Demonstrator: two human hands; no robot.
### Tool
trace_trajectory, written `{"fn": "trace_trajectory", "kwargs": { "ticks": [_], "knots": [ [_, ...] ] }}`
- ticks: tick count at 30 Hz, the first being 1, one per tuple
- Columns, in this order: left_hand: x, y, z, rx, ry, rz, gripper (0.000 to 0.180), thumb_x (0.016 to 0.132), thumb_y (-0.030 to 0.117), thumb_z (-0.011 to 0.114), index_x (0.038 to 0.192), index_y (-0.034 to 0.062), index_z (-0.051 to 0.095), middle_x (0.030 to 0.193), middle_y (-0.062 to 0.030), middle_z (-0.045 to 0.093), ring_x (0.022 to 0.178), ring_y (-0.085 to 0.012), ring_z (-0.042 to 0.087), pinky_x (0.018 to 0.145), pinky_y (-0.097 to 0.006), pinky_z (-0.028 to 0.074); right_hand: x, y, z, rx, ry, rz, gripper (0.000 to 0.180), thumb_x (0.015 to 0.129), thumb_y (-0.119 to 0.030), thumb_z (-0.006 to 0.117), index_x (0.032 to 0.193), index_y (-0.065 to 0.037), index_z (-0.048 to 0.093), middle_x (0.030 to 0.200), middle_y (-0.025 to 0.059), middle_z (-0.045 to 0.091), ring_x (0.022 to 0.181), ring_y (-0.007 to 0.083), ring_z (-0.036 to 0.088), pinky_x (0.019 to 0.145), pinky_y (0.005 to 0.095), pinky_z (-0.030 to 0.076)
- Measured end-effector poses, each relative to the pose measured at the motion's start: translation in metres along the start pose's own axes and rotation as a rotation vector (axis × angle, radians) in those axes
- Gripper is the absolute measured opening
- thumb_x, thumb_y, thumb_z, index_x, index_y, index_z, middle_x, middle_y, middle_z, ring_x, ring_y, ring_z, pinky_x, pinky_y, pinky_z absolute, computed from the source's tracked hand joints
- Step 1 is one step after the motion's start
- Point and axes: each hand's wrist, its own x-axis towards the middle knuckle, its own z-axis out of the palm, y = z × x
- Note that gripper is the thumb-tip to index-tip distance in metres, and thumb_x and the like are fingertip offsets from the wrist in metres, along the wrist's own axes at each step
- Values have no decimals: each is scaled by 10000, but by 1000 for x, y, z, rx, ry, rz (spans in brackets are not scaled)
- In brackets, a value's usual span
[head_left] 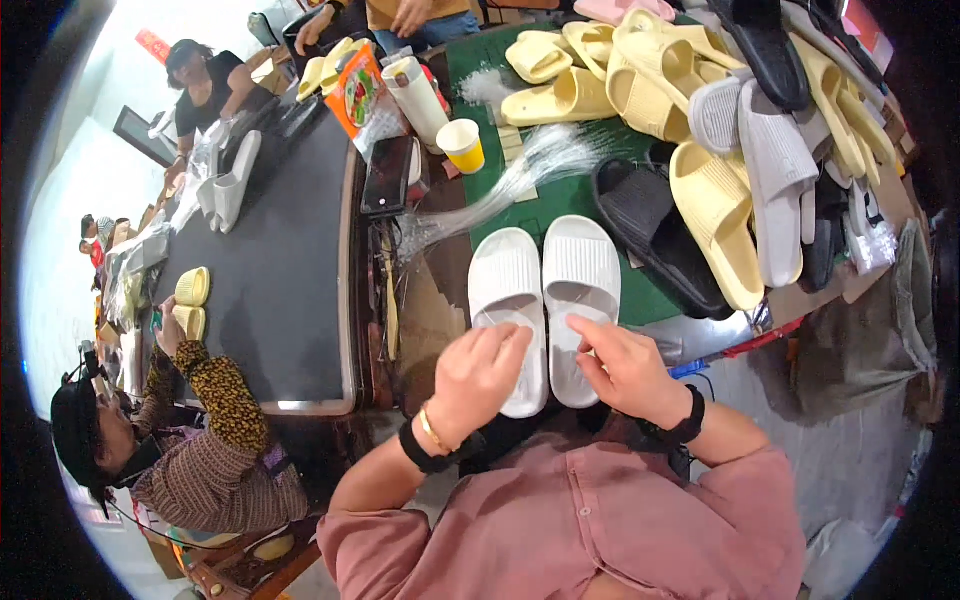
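Observation:
A pair of white slide sandals lies side by side before me, toes pointing away: the left white slide (505, 270) and the right white slide (582, 265). Over the footbed of the left one is my left hand (478, 378), its fingers curled together; anything inside them is hidden or too small to see. Beside the right slide's footbed hovers my right hand (630, 370), fingers bent, with thumb and forefinger apart and nothing visible between them. Beyond the slides, a bundle of thin clear plastic strands (520, 180) spreads across the green mat (640, 295).
Cream, grey and black slides are heaped at right, including a black slide (660, 240) beside the white pair. A yellow-and-white paper cup (461, 147), phone (389, 178) and white roll (415, 105) stand at far left. Across the dark table (290, 270), a co-worker (215, 440) handles cream slides.

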Motion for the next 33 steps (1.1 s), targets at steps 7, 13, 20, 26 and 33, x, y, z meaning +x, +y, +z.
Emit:
{"fn": "trace_trajectory", "kwargs": {
  "ticks": [7, 13, 20, 26, 33],
  "knots": [
    [-46, 8, 16, -118, -133, -5, 147, 736, 8, 667, 876, 47, 647, 864, -59, 641, 704, -218, 623, 614, -329, 516, -29, 14, 13, -88, -174, -40, 110, 826, -93, 673, 918, -57, 625, 743, 77, 584, 662, 261, 627, 587, 357, 518],
    [-65, 5, 9, -164, -241, -52, 134, 732, 28, 684, 859, 45, 645, 848, -62, 630, 715, -229, 622, 624, -342, 512, -45, 11, 4, -73, -263, 12, 62, 833, -85, 654, 862, -50, 613, 719, 79, 577, 654, 258, 623, 579, 359, 513],
    [-68, 26, -4, -294, -354, 13, 102, 719, 56, 684, 815, 54, 650, 822, -61, 616, 698, -227, 603, 617, -340, 507, -56, 6, -5, -32, -306, 54, 60, 817, -78, 652, 801, -43, 606, 676, 93, 564, 614, 273, 607, 552, 373, 501],
    [-60, 33, -17, -136, -402, 55, 153, 693, 98, 661, 843, 68, 651, 828, -43, 601, 696, -203, 593, 610, -328, 501, -59, 5, -11, 3, -306, 97, 67, 803, -72, 658, 798, -38, 601, 696, 106, 584, 627, 289, 616, 555, 380, 498],
    [-49, 51, -27, -136, -404, 187, 210, 689, 122, 638, 887, 54, 646, 857, -47, 586, 738, -192, 593, 653, -311, 509, -60, 6, -15, -9, -303, 134, 71, 805, -69, 655, 801, -38, 591, 704, 119, 592, 639, 301, 620, 559, 391, 497]
  ]
}}
